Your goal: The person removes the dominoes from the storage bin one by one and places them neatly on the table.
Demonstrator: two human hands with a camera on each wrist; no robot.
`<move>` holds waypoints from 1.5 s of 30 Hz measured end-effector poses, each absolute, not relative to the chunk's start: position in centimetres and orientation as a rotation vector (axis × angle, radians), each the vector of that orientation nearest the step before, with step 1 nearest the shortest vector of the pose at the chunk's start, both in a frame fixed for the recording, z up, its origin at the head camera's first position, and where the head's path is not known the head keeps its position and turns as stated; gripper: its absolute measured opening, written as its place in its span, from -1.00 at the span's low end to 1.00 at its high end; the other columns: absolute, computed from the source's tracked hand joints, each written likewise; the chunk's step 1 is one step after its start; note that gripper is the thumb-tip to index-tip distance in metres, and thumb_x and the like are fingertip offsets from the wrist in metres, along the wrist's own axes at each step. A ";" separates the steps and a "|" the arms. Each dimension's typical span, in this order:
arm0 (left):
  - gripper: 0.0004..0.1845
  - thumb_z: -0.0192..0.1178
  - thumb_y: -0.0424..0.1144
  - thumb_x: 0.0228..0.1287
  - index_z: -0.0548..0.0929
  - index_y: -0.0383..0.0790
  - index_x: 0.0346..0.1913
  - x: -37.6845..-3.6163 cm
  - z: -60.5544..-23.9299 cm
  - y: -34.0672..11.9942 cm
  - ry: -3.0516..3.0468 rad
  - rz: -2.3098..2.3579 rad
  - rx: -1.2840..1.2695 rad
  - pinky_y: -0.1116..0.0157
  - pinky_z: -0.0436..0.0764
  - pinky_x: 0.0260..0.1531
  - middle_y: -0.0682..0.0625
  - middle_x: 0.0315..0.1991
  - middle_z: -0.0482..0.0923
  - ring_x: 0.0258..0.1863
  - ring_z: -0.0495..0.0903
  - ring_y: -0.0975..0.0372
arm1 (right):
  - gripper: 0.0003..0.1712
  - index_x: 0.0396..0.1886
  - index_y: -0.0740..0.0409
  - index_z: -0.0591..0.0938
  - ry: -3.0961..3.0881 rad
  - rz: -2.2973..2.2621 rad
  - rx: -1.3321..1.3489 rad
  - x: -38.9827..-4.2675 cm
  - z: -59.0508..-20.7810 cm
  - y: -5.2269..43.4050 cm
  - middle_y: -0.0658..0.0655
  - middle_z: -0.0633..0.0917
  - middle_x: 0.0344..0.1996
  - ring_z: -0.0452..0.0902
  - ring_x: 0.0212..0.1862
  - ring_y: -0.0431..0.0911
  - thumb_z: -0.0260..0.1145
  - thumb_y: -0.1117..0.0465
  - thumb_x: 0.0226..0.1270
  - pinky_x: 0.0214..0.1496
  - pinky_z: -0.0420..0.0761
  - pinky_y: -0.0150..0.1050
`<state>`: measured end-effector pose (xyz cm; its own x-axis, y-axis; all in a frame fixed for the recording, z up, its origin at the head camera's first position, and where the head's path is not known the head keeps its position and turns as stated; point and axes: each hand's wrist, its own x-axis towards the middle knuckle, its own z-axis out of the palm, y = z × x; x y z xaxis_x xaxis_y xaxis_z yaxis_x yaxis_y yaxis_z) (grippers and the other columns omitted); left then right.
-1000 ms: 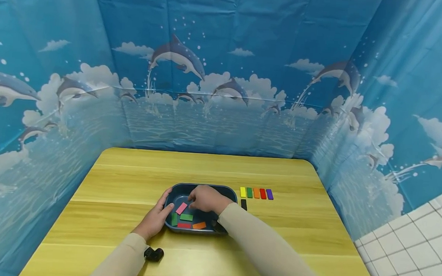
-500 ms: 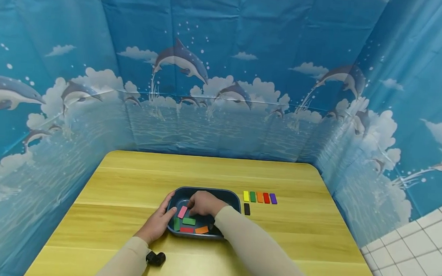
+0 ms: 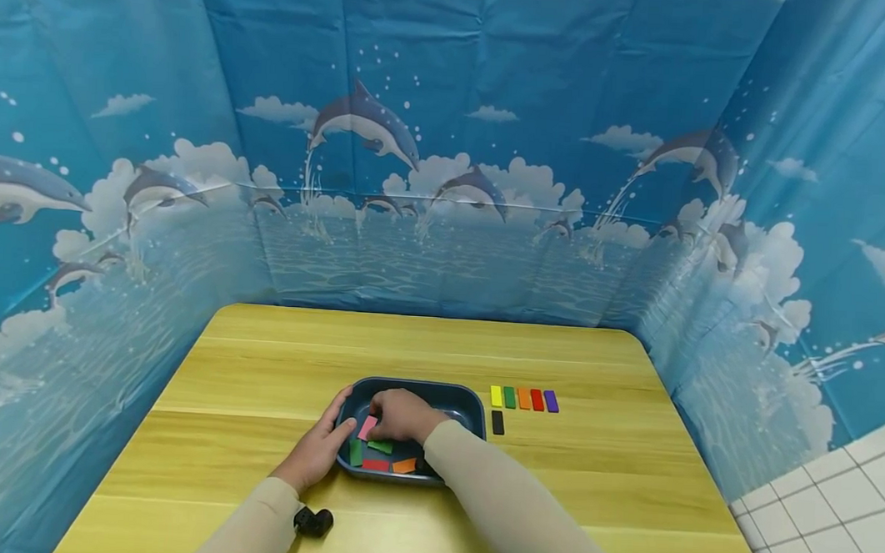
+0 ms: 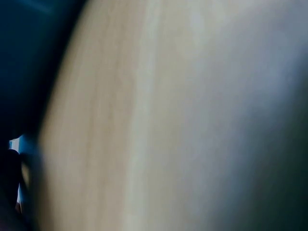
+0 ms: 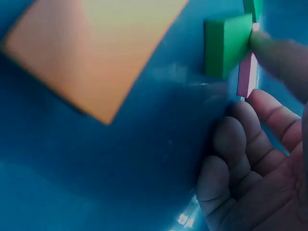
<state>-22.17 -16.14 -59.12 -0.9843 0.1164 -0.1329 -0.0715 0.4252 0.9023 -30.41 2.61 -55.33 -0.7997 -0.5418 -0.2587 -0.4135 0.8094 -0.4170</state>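
In the head view my right hand (image 3: 399, 415) reaches into a dark blue tray (image 3: 432, 480), thumb and fingertips at a small flat pink block (image 3: 368, 427). The right wrist view has this pink block (image 5: 247, 79) between thumb and index finger, with the thumb tip also against a green block (image 5: 228, 45). My left hand (image 3: 317, 447) holds the tray's left side, thumb over the rim and fingers along the outside. Lower in the tray lie another green block (image 3: 356, 452), a red block (image 3: 376, 465) and an orange block (image 3: 404, 466).
Right of the tray, a row of coloured blocks on the wooden table (image 3: 591, 451) runs from yellow (image 3: 496, 397) to purple (image 3: 551, 401). A black block (image 3: 498, 422) lies below the yellow one. A dolphin-print curtain (image 3: 444, 251) surrounds the table.
My right hand has moved left and down to the pink block, and the green block beside it has turned slightly. The left hand stays at the tray; the head view has shifted a little.
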 end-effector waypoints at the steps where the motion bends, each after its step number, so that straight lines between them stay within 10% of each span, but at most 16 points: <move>1: -0.35 -0.09 0.10 0.71 -0.02 0.39 0.70 -22.2 -59.1 -16.1 2.498 1.597 0.038 -0.37 0.08 0.56 -0.11 0.72 0.04 0.67 0.07 -0.19 | -0.56 0.12 -0.02 0.76 2.634 -0.484 -0.726 -30.4 -55.4 2.6 -0.10 0.77 -0.15 0.54 -0.26 -0.24 0.54 -0.08 0.33 -0.01 0.68 -0.30; 45: -0.37 -0.09 0.05 0.73 0.01 0.35 0.70 -21.8 -58.6 -15.8 2.510 1.603 0.055 -0.34 0.08 0.57 -0.14 0.71 0.07 0.67 0.09 -0.20 | -0.54 0.16 0.06 0.75 2.690 -0.357 -0.835 -30.0 -55.5 1.7 -0.06 0.76 -0.20 0.52 -0.28 -0.23 0.53 -0.01 0.36 -0.07 0.63 -0.35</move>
<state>-21.83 -15.82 -58.56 -0.9861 0.1181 -0.1171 -0.0566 0.4239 0.9039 -30.00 1.72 -55.54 -0.7854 -0.5823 -0.2100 -0.5075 0.7999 -0.3203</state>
